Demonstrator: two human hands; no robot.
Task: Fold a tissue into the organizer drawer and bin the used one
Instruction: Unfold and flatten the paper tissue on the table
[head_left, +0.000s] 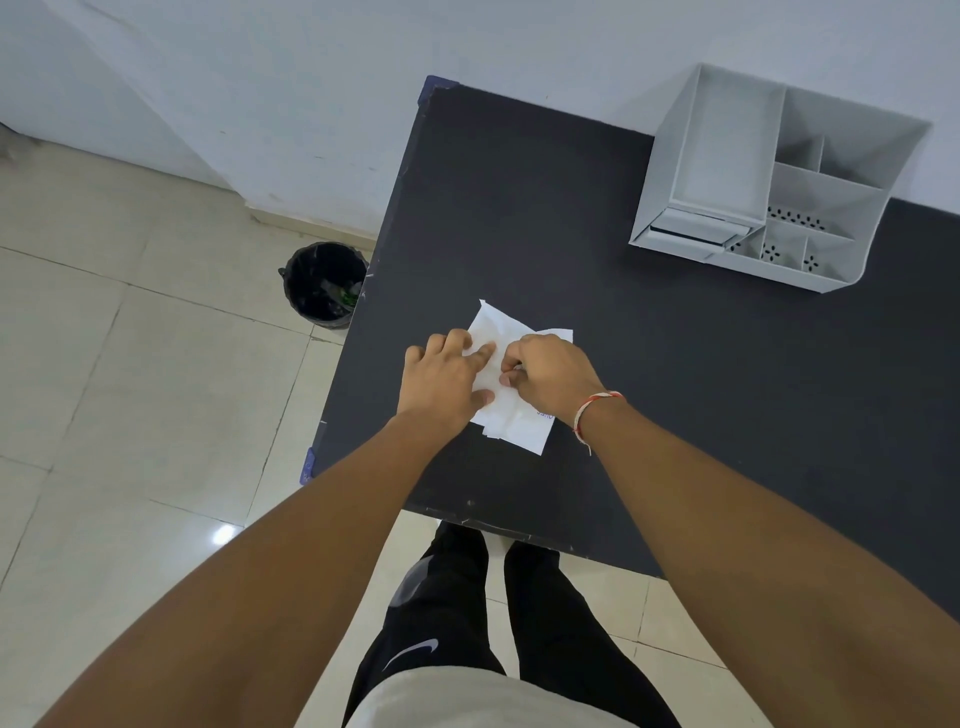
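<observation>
A white tissue (500, 323) lies partly folded on the black table (675, 395), near its left edge. My left hand (444, 376) presses flat on the tissue's left side with the fingers spread. My right hand (545, 374) is curled over the tissue's middle, its fingertips pinching a fold. Both hands hide much of the tissue. A white organizer (779, 176) stands at the table's far right against the wall, its small drawer (691, 234) at the lower front looking slightly pulled out. On the floor left of the table sits a black bin (324, 286) with a dark liner.
The table's left edge runs close beside my left hand, with the bin just below it on the beige tiled floor (130, 389). A pale wall (311, 78) stands behind the table. My legs in black trousers (467, 597) are at the table's near edge.
</observation>
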